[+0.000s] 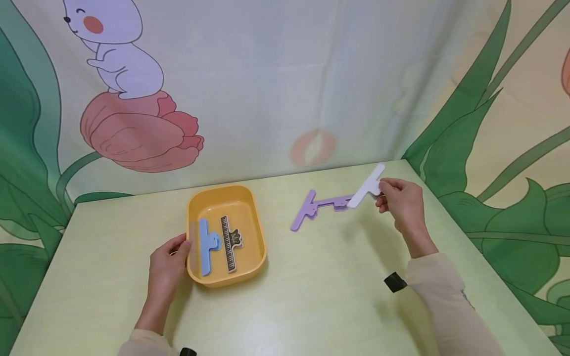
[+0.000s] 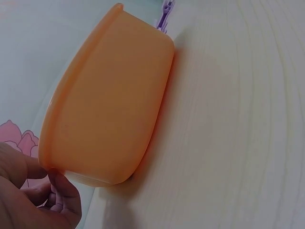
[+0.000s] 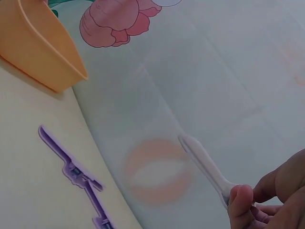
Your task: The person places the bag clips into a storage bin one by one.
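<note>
Pinching the white clip [image 1: 367, 188] by its side tab, the right grip [image 1: 404, 201] held it above the desk [image 1: 329, 287]; it was probably light, stiff and slick, best grasped there. Purple clips [image 1: 305, 210] lay leftward of that grip; farther left, the left grip [image 1: 166, 262] pinched the rim of the yellow tray [image 1: 227, 198].

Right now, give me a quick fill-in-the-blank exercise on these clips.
The white clip is held in the ____ grip.
The yellow tray holds ____ clips.
Beside the patterned clip in the tray lies a ____ clip.
Both clips lying directly on the table are ____.

Missing words: right; two; blue; purple.
</note>
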The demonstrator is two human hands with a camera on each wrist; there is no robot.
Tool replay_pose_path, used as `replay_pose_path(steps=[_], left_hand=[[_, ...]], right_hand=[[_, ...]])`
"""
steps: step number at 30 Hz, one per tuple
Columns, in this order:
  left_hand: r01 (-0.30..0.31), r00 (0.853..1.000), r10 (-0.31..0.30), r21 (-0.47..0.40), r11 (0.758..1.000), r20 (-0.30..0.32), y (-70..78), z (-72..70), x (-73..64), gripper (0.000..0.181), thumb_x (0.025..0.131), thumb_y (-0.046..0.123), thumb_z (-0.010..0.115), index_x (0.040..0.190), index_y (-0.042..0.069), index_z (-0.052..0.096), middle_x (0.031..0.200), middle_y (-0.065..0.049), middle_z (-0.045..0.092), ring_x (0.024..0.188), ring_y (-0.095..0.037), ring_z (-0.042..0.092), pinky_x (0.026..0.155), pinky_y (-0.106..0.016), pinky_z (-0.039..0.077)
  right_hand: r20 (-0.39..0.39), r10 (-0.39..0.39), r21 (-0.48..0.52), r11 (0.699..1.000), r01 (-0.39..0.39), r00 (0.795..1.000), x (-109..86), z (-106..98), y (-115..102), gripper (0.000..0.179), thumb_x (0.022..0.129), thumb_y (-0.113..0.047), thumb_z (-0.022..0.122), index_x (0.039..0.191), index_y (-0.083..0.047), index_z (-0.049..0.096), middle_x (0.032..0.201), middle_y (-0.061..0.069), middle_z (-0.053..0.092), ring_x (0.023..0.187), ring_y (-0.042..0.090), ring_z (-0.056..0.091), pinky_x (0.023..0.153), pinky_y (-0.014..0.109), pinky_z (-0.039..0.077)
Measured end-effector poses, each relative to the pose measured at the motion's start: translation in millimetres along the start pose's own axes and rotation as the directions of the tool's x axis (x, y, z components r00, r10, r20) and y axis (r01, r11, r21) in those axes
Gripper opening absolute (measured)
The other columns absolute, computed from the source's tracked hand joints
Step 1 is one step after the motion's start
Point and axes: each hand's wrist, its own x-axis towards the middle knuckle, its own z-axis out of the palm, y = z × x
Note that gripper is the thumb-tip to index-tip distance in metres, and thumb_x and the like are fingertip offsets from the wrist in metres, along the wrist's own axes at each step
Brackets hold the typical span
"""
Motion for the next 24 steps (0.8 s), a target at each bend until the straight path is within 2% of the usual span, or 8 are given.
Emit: replay_pose_path(steps=[5,10,17,24], left_hand=[[0.008,1.0,-0.008,0.008,1.0,0.006,1.8,-1.1,-0.5,0.047,0.109,0.026,0.053,0.147,-0.001,0.053,0.136,-0.022,0.058,0.114,-0.028,0.054,0.07,-0.008,0.044],[0.009,1.0,-0.009,0.008,1.0,0.002,1.6,-0.7,-0.1,0.047,0.109,0.026,0.053,0.147,-0.002,0.053,0.136,-0.022,0.058,0.114,-0.028,0.055,0.07,-0.009,0.045],[0.011,1.0,-0.011,0.003,1.0,0.001,0.9,-0.5,0.0,0.047,0.109,0.025,0.054,0.146,-0.002,0.054,0.134,-0.022,0.059,0.112,-0.027,0.055,0.069,-0.01,0.046],[0.016,1.0,-0.016,0.004,1.0,0.001,2.4,-1.2,-0.5,0.046,0.109,0.025,0.053,0.146,-0.002,0.055,0.134,-0.022,0.059,0.111,-0.028,0.056,0.069,-0.011,0.046]], right_hand=[[0.015,-0.047,-0.023,0.999,0.047,0.999,0.9,-12,-18,0.04,0.107,-0.021,0.056,0.137,0.006,0.06,0.1,0.017,0.063,0.062,0.009,0.058,0.058,0.02,0.054],[0.005,-0.063,-0.013,0.998,0.063,0.998,0.9,-22,-29,0.038,0.107,-0.02,0.056,0.136,0.003,0.062,0.094,0.01,0.064,0.062,0.009,0.057,0.056,0.02,0.052],[0.017,-0.045,-0.067,0.997,0.047,0.999,0.9,-30,-33,0.042,0.108,-0.025,0.055,0.142,0.0,0.06,0.102,0.013,0.062,0.065,0.011,0.056,0.056,0.02,0.05],[0.016,-0.038,-0.069,0.997,0.039,0.999,1.5,-33,-36,0.042,0.108,-0.025,0.056,0.142,0.0,0.06,0.097,0.008,0.063,0.065,0.01,0.056,0.056,0.02,0.051]])
